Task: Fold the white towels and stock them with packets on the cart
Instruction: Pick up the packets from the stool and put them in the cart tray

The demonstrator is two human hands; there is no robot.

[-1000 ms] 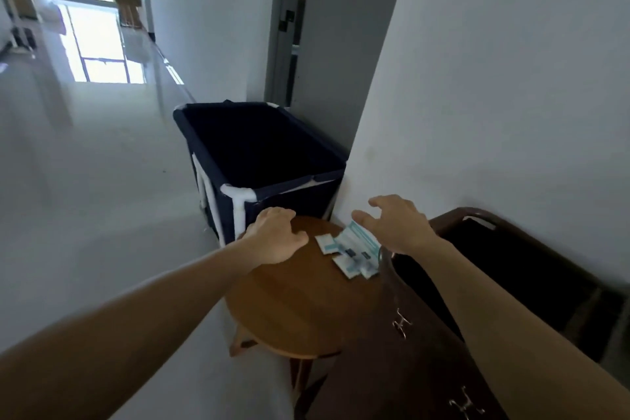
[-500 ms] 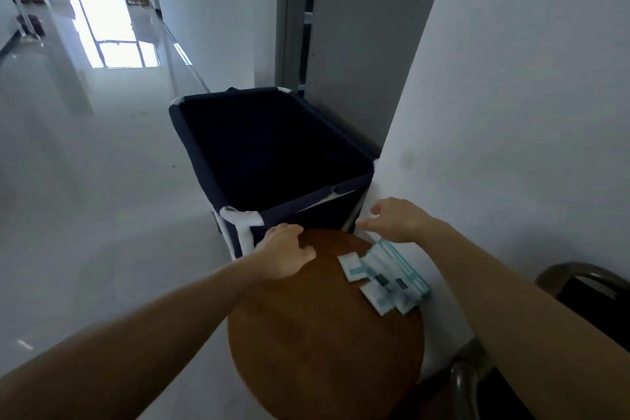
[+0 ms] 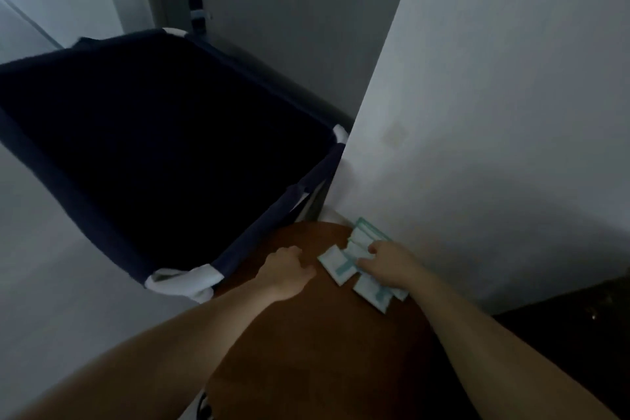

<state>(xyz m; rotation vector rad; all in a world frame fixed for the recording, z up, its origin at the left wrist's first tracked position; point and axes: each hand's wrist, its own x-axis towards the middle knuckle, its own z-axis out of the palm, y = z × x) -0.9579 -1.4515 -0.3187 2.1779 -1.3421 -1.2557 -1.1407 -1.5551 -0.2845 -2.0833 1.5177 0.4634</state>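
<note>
Several white and teal packets (image 3: 344, 262) lie in a loose pile on a round brown wooden table (image 3: 324, 334), close to the wall. My right hand (image 3: 388, 266) rests on top of the pile with its fingers bent onto the packets; whether it grips one is unclear. My left hand (image 3: 286, 271) lies palm down on the table's far edge, to the left of the packets, holding nothing. A dark blue fabric cart (image 3: 163, 160) with white pipe corners stands just beyond the table; its inside is dark. No towels are in view.
A white wall (image 3: 494, 112) runs along the right, tight against the table. A grey door (image 3: 289, 10) stands behind the cart. A dark shape (image 3: 579, 334) fills the lower right corner. Pale floor (image 3: 41, 283) lies on the left.
My right hand has come down from the table's far edge onto the packets. The view has moved closer and tilted down, and the picture has turned darker. My left hand has stayed on the table.
</note>
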